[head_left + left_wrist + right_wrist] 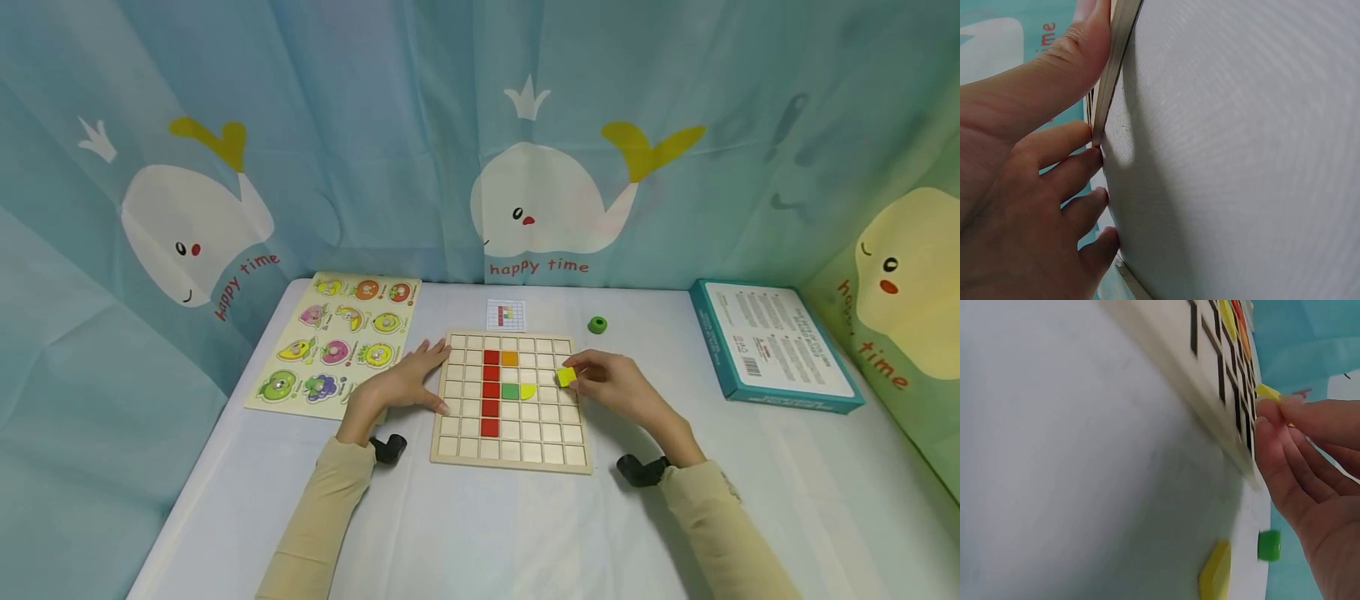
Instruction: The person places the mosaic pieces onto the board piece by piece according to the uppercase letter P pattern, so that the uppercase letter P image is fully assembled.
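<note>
Two hands work at a wooden grid board (pixel 512 454) lying flat at the middle of the table (pixel 465 533). Far left in the head view lies a fruit peg puzzle (pixel 337 343), its near edge just beside the left hand (pixel 405 385). That hand lies with fingers straight and spread, holding nothing, fingertips (pixel 1094 132) pressed to the board's left edge to steady it. Inside the board, a column of red tiles (pixel 491 392) runs down left of centre, with an orange tile (pixel 509 358), a green tile (pixel 510 391) and a yellow half-round piece (pixel 528 391) to its right. Above the board sits a small pattern card (pixel 506 315), and further right a green ring (pixel 597 325). The right hand (pixel 615 383) pinches a yellow tile (pixel 566 377) between thumb and fingertips, right at the board's right-hand columns; whether it touches the board I cannot tell. This tile looks like painted wood: light, stiff, hardly fragile, perhaps a little slick on its faces, so a grip on two opposite side edges should serve best. Far right lies a teal box (pixel 776 343). The right wrist view also shows another yellow piece (pixel 1215 572) on the table.
</note>
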Motion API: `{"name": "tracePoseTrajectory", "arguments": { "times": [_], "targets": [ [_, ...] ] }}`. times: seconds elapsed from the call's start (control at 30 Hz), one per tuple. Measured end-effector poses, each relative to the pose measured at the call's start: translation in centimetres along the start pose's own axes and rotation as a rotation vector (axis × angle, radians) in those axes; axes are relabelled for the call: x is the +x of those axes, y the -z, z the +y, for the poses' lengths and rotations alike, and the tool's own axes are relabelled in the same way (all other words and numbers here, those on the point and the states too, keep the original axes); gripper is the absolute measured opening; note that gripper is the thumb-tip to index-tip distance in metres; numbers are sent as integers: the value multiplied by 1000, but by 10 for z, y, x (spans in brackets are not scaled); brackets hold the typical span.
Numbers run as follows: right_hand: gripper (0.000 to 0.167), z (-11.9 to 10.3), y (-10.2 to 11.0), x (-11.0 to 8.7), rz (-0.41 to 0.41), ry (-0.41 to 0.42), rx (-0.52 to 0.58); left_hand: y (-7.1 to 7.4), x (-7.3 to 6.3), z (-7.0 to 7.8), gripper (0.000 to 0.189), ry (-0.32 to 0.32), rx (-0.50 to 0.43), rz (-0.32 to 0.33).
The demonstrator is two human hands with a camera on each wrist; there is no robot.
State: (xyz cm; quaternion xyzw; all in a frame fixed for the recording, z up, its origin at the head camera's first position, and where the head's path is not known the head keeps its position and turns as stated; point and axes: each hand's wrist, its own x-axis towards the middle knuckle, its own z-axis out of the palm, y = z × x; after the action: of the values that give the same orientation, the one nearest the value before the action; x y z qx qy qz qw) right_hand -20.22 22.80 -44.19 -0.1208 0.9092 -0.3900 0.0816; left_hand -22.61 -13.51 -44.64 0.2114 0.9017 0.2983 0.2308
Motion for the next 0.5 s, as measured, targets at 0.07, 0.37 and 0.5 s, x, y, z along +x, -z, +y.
{"name": "tracePoseTrajectory", "arguments": {
  "times": [0.07,0.37,0.5],
  "targets": [
    [30,-3,-3,4,-11,2,6,0,0,0,108,0,1,0],
    [32,-16,-16,20,-44,28,9,0,1,0,106,2,9,-6],
    [29,-18,-20,27,-54,50,-11,0,2,-1,106,2,10,-7]
  ]
}}
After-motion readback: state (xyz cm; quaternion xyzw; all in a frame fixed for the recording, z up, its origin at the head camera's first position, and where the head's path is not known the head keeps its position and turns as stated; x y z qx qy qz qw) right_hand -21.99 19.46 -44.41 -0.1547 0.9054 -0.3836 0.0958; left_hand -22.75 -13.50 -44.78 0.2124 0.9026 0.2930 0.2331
